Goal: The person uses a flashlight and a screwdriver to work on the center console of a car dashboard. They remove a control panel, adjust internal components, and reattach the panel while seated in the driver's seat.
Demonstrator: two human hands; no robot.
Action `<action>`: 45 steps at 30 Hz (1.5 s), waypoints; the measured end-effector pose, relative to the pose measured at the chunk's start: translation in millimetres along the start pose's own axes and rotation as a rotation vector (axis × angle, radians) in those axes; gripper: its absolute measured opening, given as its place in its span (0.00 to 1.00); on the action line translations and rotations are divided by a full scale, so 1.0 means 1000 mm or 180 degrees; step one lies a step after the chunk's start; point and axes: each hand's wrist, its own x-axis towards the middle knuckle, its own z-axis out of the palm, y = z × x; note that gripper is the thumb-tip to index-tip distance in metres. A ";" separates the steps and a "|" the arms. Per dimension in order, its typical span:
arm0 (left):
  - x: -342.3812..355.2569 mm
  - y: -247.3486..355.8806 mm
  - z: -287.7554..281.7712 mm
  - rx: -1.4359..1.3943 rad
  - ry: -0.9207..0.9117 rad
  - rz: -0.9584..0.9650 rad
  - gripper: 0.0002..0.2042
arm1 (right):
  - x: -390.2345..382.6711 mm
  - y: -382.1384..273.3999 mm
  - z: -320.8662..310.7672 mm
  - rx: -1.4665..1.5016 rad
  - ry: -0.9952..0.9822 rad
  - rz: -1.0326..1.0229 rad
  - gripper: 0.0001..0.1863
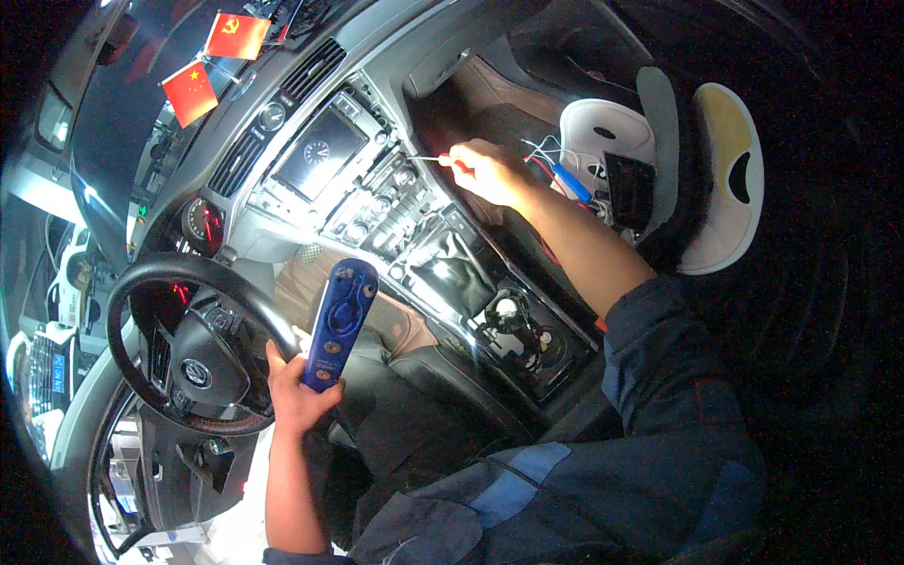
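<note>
**Right hand and screwdriver at the edge of the centre stack**

The dashboard (405, 49) crosses the upper view on a slant, with the steering wheel (121, 344) at lower left. Between the wheel and the right hand lies the brightly lit centre stack (381, 209), its display screen (320, 155) set in the upper part. The right hand (490, 174) reaches in from the passenger side and is the nearer of the two to the row of controls. The left hand (303, 391) lies lower, just beside the wheel rim, its fingers closed about the lower end of a blue slab-shaped device (341, 315), apparently a work lamp, whose long axis stands near upright, leaning slightly right. The right hand is closed on the red handle of a slender screwdriver (443, 160). The shaft projects leftward from the fingers, its long axis nearly level in the view, toward the right-hand edge of the stack. Whether the tip touches the trim cannot be told.
</note>
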 end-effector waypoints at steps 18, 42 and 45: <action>0.000 -0.005 -0.002 0.0000 -0.0151 -0.0039 0.23 | -0.001 -0.004 0.000 -0.0195 0.0085 -0.0092 0.06; 0.001 -0.005 -0.001 -0.0109 -0.0110 -0.0104 0.24 | -0.009 -0.044 0.032 -0.0478 -0.0242 0.0841 0.10; -0.001 -0.003 -0.002 -0.0158 -0.0155 -0.0303 0.24 | -0.017 -0.038 0.027 -0.0348 0.0020 -0.0430 0.08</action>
